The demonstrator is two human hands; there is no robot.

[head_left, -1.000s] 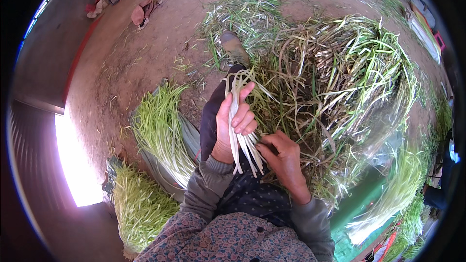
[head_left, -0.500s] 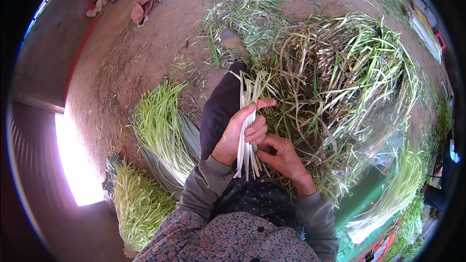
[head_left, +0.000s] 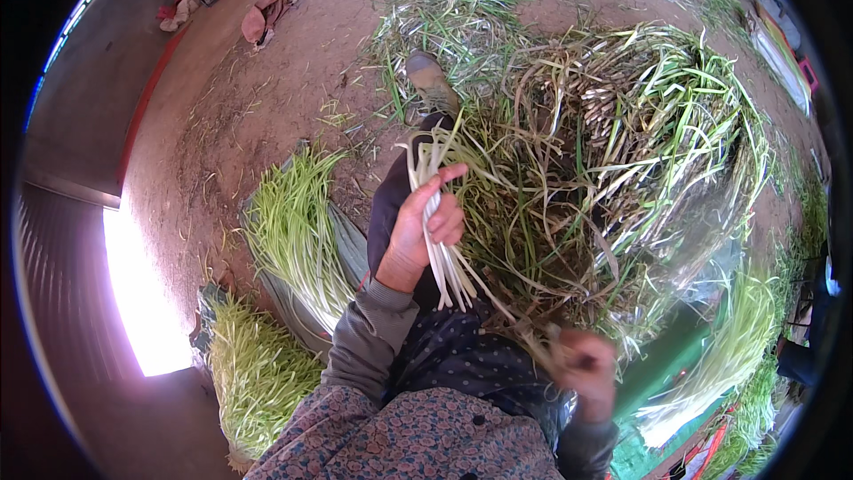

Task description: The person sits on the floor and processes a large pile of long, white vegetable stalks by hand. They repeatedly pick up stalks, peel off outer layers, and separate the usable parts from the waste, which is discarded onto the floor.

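My left hand [head_left: 428, 218] is closed round a small bunch of stalks [head_left: 453, 276], white below with pale green leaf tips above, held upright over my lap. Its index finger sticks out to the right. My right hand [head_left: 582, 360], smeared by motion, is to the lower right, apart from the bunch. Dry, pale brown leaf strips [head_left: 531, 340] run from near the stalks' lower ends to its fingers, which seem closed on them. The exact grip is blurred.
A large heap of untrimmed stalks [head_left: 657, 133] with withered leaves lies ahead right. Cleaned pale green bundles [head_left: 298, 231] rest on the left, with another pile [head_left: 253, 373] nearer. More white-ended stalks [head_left: 711, 364] lie on green sheeting [head_left: 657, 369] at right. My shoe [head_left: 433, 80] is ahead.
My right hand has left the bunch and swung down to the right, drawing dry leaf strips with it. My left hand has shifted slightly left with the stalks.
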